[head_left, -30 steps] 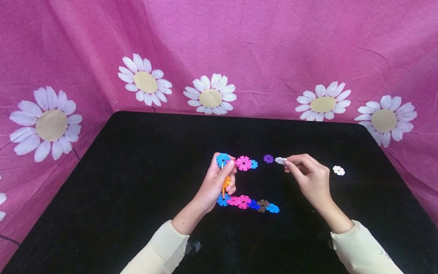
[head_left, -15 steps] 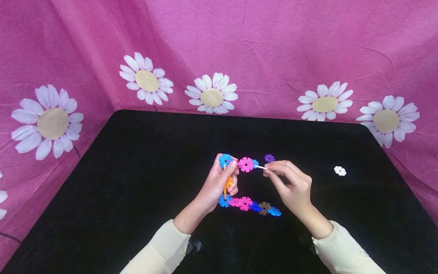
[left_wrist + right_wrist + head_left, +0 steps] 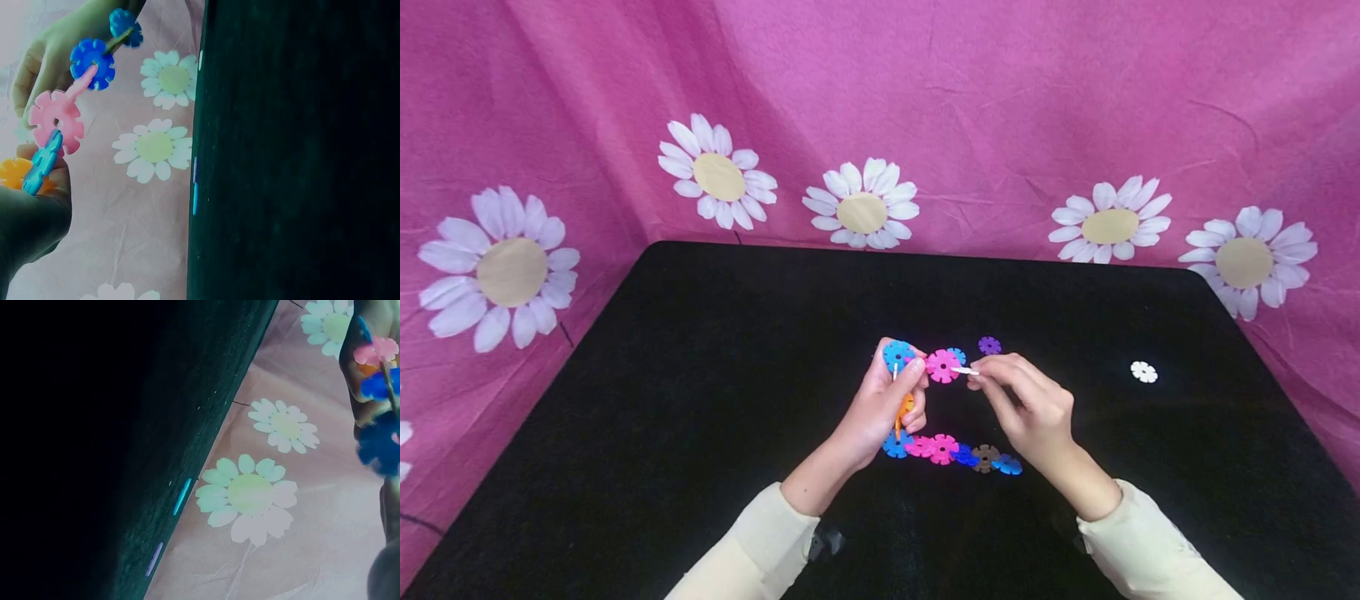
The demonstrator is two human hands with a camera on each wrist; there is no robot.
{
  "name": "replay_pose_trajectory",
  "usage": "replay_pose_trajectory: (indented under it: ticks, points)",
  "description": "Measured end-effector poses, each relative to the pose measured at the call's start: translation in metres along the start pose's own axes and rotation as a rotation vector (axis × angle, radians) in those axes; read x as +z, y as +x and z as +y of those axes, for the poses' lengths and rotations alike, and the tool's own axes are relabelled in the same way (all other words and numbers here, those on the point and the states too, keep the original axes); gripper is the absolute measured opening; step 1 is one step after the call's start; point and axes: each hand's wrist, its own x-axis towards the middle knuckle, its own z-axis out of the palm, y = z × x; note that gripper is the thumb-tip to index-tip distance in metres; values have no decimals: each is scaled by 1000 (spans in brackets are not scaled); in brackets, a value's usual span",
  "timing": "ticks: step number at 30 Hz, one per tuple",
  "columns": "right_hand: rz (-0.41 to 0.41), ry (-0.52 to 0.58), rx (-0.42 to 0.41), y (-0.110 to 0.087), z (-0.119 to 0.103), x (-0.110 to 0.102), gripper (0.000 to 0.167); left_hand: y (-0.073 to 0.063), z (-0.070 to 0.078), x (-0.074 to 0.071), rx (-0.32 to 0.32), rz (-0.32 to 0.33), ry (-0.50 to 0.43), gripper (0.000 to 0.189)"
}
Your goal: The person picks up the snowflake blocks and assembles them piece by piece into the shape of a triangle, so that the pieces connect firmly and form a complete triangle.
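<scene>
My left hand (image 3: 877,408) grips a chain of interlocked plastic snowflake discs, thumb on top. At its upper end a blue disc (image 3: 898,356) joins pink ones, the outermost a pink disc (image 3: 942,367). An orange disc (image 3: 906,407) shows between the fingers. Below, the chain runs right through a lower pink disc (image 3: 943,449) and a brown disc (image 3: 986,458) to a light blue disc (image 3: 1008,465). My right hand (image 3: 1036,408) pinches a white disc (image 3: 966,371), seen edge-on, at the outermost pink disc's right rim. Whether they interlock I cannot tell.
On the black table (image 3: 760,350) lie a purple disc (image 3: 989,345), another white disc (image 3: 1144,372) farther right, and a small blue disc (image 3: 957,355) partly behind the pink one. A pink cloth (image 3: 985,100) with daisies hangs behind the table.
My right hand has brought the white disc leftward to the pink disc's rim, turning it edge-on. My left hand and the chain have shifted slightly right and down.
</scene>
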Motion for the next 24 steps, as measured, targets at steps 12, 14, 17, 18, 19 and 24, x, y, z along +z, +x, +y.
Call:
replay_pose_trajectory:
  ticks: [12,14,17,18,19,24]
  points:
    - [-10,-19,-30,1,1,2,30,0,-1,1,5,28,-6,8]
    - [-23,-21,-30,2,1,2,30,0,-1,0,-4,37,-1,6]
    - [-34,-20,-32,2,2,3,31,1,0,-1,-15,43,9,4]
    - [-35,-18,-33,3,2,3,32,1,0,-2,-19,44,9,4]
    - [-37,-16,-34,3,3,3,32,1,0,-2,-22,44,10,4]
    - [-45,-6,-6,4,9,0,40,2,2,-5,-30,62,-3,5]
